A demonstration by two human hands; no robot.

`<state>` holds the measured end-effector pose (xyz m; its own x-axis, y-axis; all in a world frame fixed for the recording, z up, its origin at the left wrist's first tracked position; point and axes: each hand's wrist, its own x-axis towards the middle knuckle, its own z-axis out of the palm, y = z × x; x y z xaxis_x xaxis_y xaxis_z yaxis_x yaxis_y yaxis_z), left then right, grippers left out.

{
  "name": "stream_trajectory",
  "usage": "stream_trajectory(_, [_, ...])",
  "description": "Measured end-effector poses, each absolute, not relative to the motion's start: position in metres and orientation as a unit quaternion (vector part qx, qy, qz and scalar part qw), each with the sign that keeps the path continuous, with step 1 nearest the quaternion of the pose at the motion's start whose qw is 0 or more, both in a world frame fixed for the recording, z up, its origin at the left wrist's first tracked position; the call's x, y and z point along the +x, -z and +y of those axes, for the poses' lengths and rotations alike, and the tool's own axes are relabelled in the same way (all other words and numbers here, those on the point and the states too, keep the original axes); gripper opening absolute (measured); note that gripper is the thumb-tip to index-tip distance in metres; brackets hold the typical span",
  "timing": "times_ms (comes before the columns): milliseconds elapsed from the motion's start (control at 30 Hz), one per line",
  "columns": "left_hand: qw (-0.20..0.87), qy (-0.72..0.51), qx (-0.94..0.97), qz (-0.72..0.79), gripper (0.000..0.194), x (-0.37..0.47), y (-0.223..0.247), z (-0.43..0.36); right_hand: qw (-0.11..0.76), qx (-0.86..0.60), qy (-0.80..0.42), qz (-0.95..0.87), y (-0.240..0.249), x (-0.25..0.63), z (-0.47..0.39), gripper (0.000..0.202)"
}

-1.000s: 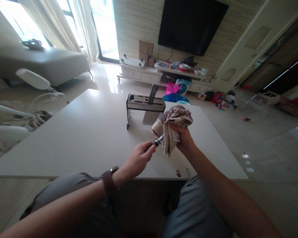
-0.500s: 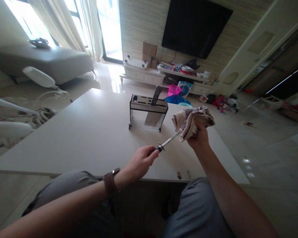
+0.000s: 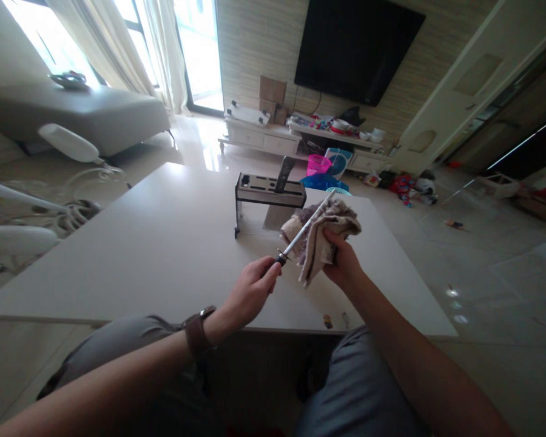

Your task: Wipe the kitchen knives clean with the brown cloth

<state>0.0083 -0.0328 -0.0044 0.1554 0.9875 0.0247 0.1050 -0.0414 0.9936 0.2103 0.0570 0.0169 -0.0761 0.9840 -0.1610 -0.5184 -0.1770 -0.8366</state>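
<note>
My left hand (image 3: 255,284) is closed around the black handle of a sharpening steel (image 3: 304,232), whose pale rod slants up and to the right. A brown and cream striped cloth (image 3: 330,233) is bunched in my right hand (image 3: 343,258), thumb on top. The rod lies across the cloth's left part, with its tip showing above the folds. Behind them a knife block (image 3: 260,188) with a slotted top stands on the white table (image 3: 164,255). One knife (image 3: 284,175) sits in it, black handle up, its blade partly visible below.
Two small objects, a brownish piece (image 3: 328,321) and a thin loop (image 3: 345,319), lie at the table's near edge by my right knee. Beyond the table are a pink basket (image 3: 318,164) and a low white cabinet (image 3: 255,136). White chairs (image 3: 68,142) stand at left.
The cloth and my right hand have moved left and down toward my left hand. The rod's tip, covered by the cloth before, now shows. My left hand shifted slightly left.
</note>
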Motion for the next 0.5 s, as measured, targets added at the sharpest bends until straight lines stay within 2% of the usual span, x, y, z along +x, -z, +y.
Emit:
stream_trajectory(200, [0.496,-0.435,0.581,0.477,0.036,0.011,0.007,-0.032,0.484,-0.372,-0.713,-0.345,-0.010,0.174,0.025,0.035])
stream_trajectory(500, [0.490,-0.413,0.602,0.477,0.038,0.014,0.004,-0.032,0.540,-0.403,-0.657,-0.338,-0.016,0.176,0.028,0.037])
